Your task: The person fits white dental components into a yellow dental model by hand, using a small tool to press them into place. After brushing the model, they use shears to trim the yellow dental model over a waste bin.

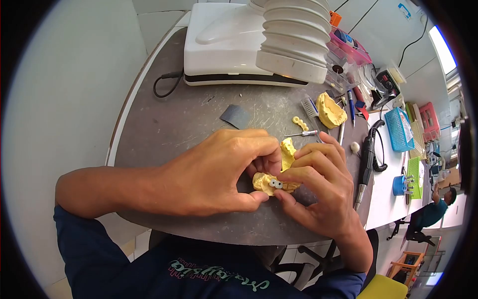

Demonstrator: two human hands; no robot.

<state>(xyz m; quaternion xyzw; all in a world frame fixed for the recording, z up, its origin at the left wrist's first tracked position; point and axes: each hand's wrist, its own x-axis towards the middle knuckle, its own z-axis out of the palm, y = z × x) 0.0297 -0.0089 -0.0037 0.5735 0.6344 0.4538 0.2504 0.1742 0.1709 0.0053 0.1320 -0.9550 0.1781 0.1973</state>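
Observation:
Near the table's front edge, a yellow dental cast [262, 183] is held between both hands. Small grey-white tooth pieces [275, 184] sit on it. My left hand [214, 172] grips the cast's left side, with its thumb low and its fingers curled behind. My right hand [321, 187] has thumb and fingers closed around the right side, close to the grey pieces. Part of the yellow plaster [288, 154] rises behind the fingertips. Just beyond the hands lie a small screwdriver [306, 133] and a yellow bridge-shaped piece [299, 123].
A white machine [224, 40] with a ribbed hose [294, 40] stands at the back. Another cast [331, 110], a brush [309, 107], dark sheet [236, 116] and black handpiece [367, 154] lie around. Blue basket [399, 129] at right; a person [432, 214] sits far right.

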